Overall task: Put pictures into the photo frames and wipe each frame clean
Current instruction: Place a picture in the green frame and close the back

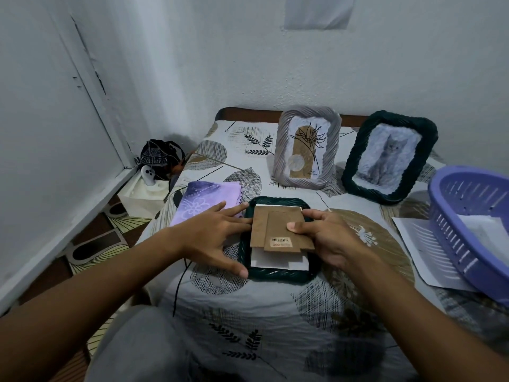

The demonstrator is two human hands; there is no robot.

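A dark green woven photo frame [278,276] lies face down in the middle of the table. A white picture sheet [278,262] lies in it, under a brown cardboard backing [272,224] with a barcode sticker. My left hand [212,232] is spread flat, fingertips touching the frame's left edge and the backing. My right hand [325,235] pinches the backing's right side, thumb on top. Two frames with pictures stand at the back: a grey one [305,146] with a plant drawing and a dark green one [388,157] with a cat. A purple cloth [203,202] lies left of the flat frame.
A purple plastic basket [468,227] holding white paper stands at the right edge, on paper sheets [421,252]. The table wears a leaf-patterned cloth [248,312]. A dark bag [159,157] and a white pouch [143,194] lie on the floor at the left, by the wall.
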